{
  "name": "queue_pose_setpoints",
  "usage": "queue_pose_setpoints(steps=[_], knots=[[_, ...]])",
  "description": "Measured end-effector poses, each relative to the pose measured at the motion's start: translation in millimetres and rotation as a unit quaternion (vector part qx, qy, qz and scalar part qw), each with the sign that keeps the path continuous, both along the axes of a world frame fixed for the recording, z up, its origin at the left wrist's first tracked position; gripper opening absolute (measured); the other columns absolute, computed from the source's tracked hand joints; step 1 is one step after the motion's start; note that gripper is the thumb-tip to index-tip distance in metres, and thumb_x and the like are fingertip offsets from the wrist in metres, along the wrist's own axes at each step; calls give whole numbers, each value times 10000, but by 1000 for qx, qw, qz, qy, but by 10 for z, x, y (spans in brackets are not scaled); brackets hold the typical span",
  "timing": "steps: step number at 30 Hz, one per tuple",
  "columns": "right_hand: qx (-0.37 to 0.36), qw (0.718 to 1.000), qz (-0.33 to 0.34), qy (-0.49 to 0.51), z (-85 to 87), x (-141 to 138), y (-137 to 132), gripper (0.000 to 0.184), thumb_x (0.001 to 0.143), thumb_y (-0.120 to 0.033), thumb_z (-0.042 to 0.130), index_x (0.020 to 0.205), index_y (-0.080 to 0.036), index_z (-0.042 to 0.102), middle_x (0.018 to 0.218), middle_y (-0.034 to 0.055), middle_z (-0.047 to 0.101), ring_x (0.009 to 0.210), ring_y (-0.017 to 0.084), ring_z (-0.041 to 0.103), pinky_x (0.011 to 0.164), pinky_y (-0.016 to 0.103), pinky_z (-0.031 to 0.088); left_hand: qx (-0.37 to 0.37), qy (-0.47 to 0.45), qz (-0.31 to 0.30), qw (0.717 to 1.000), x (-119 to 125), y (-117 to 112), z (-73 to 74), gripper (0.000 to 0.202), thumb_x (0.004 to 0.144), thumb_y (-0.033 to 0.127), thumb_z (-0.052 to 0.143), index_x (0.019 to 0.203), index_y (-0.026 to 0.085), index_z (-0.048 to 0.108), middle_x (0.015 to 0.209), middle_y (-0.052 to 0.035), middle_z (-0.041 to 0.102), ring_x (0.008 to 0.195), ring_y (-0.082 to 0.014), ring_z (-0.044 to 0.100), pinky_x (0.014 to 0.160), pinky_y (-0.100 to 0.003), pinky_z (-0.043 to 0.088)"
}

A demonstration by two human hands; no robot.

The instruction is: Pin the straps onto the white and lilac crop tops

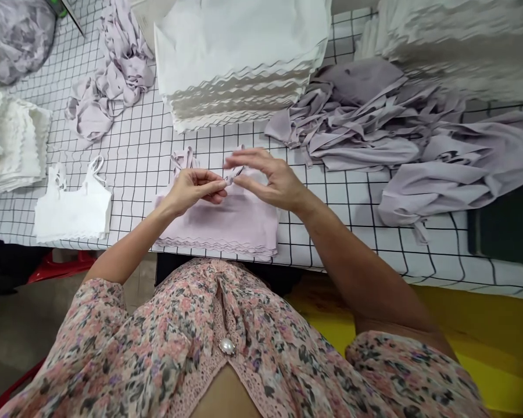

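A stack of lilac camisole tops point(226, 223) with wavy hems lies in front of me at the table's edge. Above its neckline, my left hand point(198, 187) is closed in a pinch on a small bit of the top lilac camisole. My right hand point(270, 177) hovers at the same spot, thumb low and fingers stretched out above it, slightly blurred. Between its thumb and fingers show pale cloth and a thin dark line that I cannot make out. Thin straps point(183, 158) stick up behind my left hand.
A white camisole stack point(74, 206) lies to the left. Behind are piled white pieces point(244, 46) and a lilac heap point(113, 81). Loose lilac garments point(357, 122) spread to the right, near a dark box-like object point(505, 223). A grid-patterned cloth point(133, 174) covers the table.
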State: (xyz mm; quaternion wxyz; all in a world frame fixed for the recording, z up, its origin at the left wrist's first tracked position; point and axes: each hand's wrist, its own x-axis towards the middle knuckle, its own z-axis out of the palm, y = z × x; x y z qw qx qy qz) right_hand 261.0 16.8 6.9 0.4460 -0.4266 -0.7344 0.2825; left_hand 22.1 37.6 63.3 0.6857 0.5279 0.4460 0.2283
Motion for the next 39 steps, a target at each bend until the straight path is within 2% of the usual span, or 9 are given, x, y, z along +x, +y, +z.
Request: queue_pose_setpoints(steps=[3,7,12,16,18,20,25,34,39], knots=[[-24,1000,-3,4,82,-128,-58,139,971,-397,744,984,-284,825,910,33,793,994,253,700,998,506,579,25,-23,21,999,46,-32,-22,480,791,518,994,951,113,791,831,-57,810,746,-144,788,805,-329,687],[-47,997,-48,43,57,-191,-100,146,953,-392,772,880,-270,808,789,17,725,835,217,640,914,466,559,44,-49,57,996,121,-102,-112,552,745,605,992,938,136,774,870,-51,805,773,-139,773,799,-319,660],[-66,989,-82,104,52,-218,-159,108,939,-361,764,892,-264,776,861,27,750,881,222,670,900,449,574,140,-32,70,987,156,-166,-231,358,910,501,873,939,164,755,900,-36,784,823,-139,733,826,-321,605],[-60,996,-59,19,97,-82,-124,91,910,-332,746,843,-273,760,832,23,734,927,242,664,922,480,576,302,150,-2,942,78,-204,-345,160,920,283,850,989,187,742,1032,-48,791,984,-195,686,947,-374,525],[-68,997,-27,-29,91,5,-81,75,880,-325,750,827,-275,766,821,21,740,963,256,657,926,493,575,336,250,-49,907,43,-229,-401,204,891,253,874,1033,193,738,1047,-49,783,1025,-226,657,984,-405,469],[-87,995,1,-54,60,61,-42,68,860,-319,752,812,-274,769,816,25,748,1004,272,660,936,506,577,339,300,-80,888,31,-252,-442,210,900,259,867,1053,197,737,1041,-48,770,1038,-244,641,1003,-424,422],[-120,989,18,-80,-35,63,-9,45,857,-283,766,813,-278,774,806,38,743,1028,302,670,996,564,563,334,309,-89,886,54,-268,-477,92,947,276,813,983,212,756,1018,-40,745,1054,-251,613,1042,-438,352],[-93,992,15,-86,-70,-41,-110,129,931,-349,735,822,-287,761,856,48,745,1061,325,668,1099,632,499,382,289,-81,874,47,-316,-623,107,1007,342,758,967,251,798,882,-11,686,995,-234,574,1055,-444,311],[-66,996,-5,-66,-165,-113,-266,165,958,-414,712,846,-311,777,865,38,726,1061,312,656,1071,626,501,416,277,-69,863,62,-354,-704,124,1011,329,748,927,250,792,865,-9,679,974,-228,577,1090,-463,305]])
